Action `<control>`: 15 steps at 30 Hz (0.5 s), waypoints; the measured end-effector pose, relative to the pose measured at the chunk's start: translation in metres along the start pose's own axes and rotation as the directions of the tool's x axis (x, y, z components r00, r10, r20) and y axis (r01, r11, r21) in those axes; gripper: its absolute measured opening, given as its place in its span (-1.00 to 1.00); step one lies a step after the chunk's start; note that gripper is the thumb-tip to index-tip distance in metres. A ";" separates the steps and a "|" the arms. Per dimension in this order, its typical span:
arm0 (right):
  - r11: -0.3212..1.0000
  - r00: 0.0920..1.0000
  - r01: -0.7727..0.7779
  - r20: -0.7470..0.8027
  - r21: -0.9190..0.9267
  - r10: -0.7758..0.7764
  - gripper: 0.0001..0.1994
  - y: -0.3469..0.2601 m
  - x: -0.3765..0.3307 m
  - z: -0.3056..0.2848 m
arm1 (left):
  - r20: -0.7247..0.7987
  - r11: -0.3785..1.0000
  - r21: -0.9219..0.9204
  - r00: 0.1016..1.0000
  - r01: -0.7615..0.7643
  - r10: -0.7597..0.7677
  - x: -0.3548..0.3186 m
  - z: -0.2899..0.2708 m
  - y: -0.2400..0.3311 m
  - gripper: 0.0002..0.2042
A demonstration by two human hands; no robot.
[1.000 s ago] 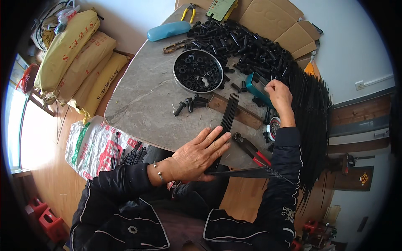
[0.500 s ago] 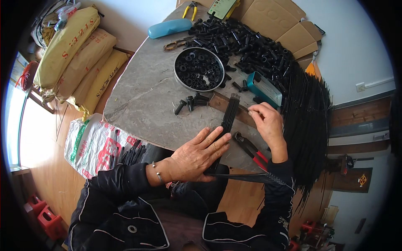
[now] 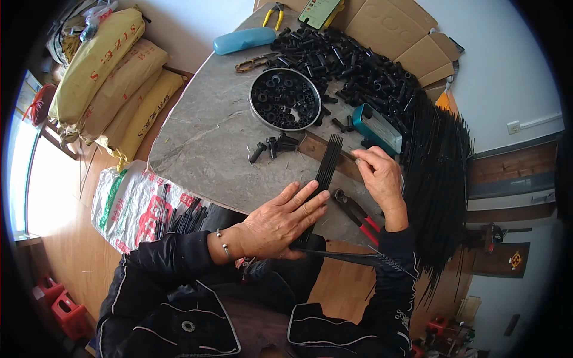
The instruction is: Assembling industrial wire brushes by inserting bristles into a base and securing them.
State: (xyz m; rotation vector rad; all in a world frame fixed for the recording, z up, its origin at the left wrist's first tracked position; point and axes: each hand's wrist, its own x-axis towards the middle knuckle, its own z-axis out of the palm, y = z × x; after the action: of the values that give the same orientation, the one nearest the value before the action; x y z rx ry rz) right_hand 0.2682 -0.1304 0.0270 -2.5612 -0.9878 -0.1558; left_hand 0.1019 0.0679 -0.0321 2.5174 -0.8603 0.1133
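Note:
My left hand (image 3: 277,222) lies flat, fingers stretched out, across a bundle of thin black rods (image 3: 330,160). The rods slant over the table's front edge, their far ends fanned on a flat brown bar (image 3: 315,147). Just right of those ends, my right hand (image 3: 380,179) is closed in a pinch; whatever sits between thumb and finger is too small to make out. Red-handled pincers (image 3: 356,218) lie between my hands. Beyond them stand a round tin (image 3: 253,108) of small black ring-like parts and a teal open case (image 3: 364,127).
Black tubular parts (image 3: 352,65) heap at the back. Long black rods (image 3: 439,185) hang over the table's right side. Yellow-handled pliers (image 3: 274,15), a blue case (image 3: 243,40) and a cardboard box (image 3: 391,27) are at the far end. Sacks (image 3: 98,65) are stacked left.
The whole view has shifted very slightly. My right hand has moved a little upward; my left hand stays on the rods.

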 end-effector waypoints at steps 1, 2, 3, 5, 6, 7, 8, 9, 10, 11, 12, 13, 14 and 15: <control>1.000 1.000 0.001 0.001 0.001 -0.001 -0.86 -0.001 0.000 0.000 | 0.002 1.000 0.007 1.000 -0.001 0.001 0.000 -0.001 0.000 -0.04; 1.000 1.000 -0.001 -0.004 -0.004 0.001 -0.86 -0.003 0.000 0.001 | 0.004 1.000 0.015 1.000 -0.002 0.002 0.000 -0.001 0.000 -0.04; 1.000 1.000 -0.004 -0.008 -0.009 0.004 -0.86 -0.004 0.000 0.001 | 0.004 1.000 0.014 1.000 0.000 0.000 -0.001 -0.001 0.000 -0.04; 1.000 1.000 0.020 -0.022 -0.002 -0.020 -0.86 -0.002 0.000 0.002 | 0.006 1.000 0.008 1.000 0.002 -0.002 -0.001 0.000 0.000 -0.04; 0.999 0.999 0.041 -0.036 0.004 -0.041 -0.86 -0.001 -0.001 0.003 | 0.005 1.000 0.009 1.000 0.003 -0.004 -0.001 0.000 0.000 -0.04; 0.999 0.999 0.042 -0.035 0.004 -0.041 -0.86 0.000 -0.001 0.003 | -0.003 1.000 0.013 1.000 0.002 -0.001 -0.001 0.000 0.000 -0.03; 0.999 0.999 0.037 -0.039 0.014 -0.037 -0.86 0.000 -0.001 0.004 | -0.011 1.000 0.018 1.000 0.000 0.000 -0.001 0.000 -0.001 -0.03; 0.999 0.999 0.034 -0.043 0.026 -0.032 -0.86 0.001 -0.001 0.005 | -0.011 1.000 0.018 1.000 0.001 -0.001 -0.001 0.000 -0.001 -0.03; 0.999 0.999 0.034 -0.042 0.024 -0.033 -0.86 0.003 -0.002 0.007 | -0.004 1.000 0.014 1.000 -0.001 0.001 0.000 0.000 0.000 -0.03; 0.999 0.998 0.024 -0.056 0.031 -0.023 -0.86 0.004 -0.003 0.008 | 0.004 1.000 0.010 1.000 -0.002 0.002 0.000 0.001 0.000 -0.03; 0.999 0.998 0.015 -0.070 0.037 -0.012 -0.86 0.005 -0.003 0.008 | 0.003 1.000 0.009 1.000 -0.003 0.003 0.001 0.000 0.000 -0.03; 0.999 0.998 0.015 -0.069 0.037 -0.013 -0.86 0.003 -0.002 0.008 | 0.000 1.000 0.014 1.000 -0.004 0.004 0.000 -0.001 0.000 -0.03; 0.999 0.998 0.024 -0.065 0.028 -0.022 -0.86 0.000 -0.001 0.007 | -0.004 1.000 0.018 1.000 -0.005 0.005 0.000 -0.001 0.000 -0.03; 0.999 0.998 0.032 -0.061 0.019 -0.031 -0.86 -0.001 0.000 0.007 | -0.003 1.000 0.018 1.000 -0.005 0.006 -0.001 -0.001 -0.001 -0.03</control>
State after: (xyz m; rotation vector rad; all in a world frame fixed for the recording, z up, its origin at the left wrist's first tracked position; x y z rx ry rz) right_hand 0.2674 -0.1268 0.0210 -2.5082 -1.0022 -0.2297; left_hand 0.1020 0.0691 -0.0316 2.5306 -0.8686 0.1275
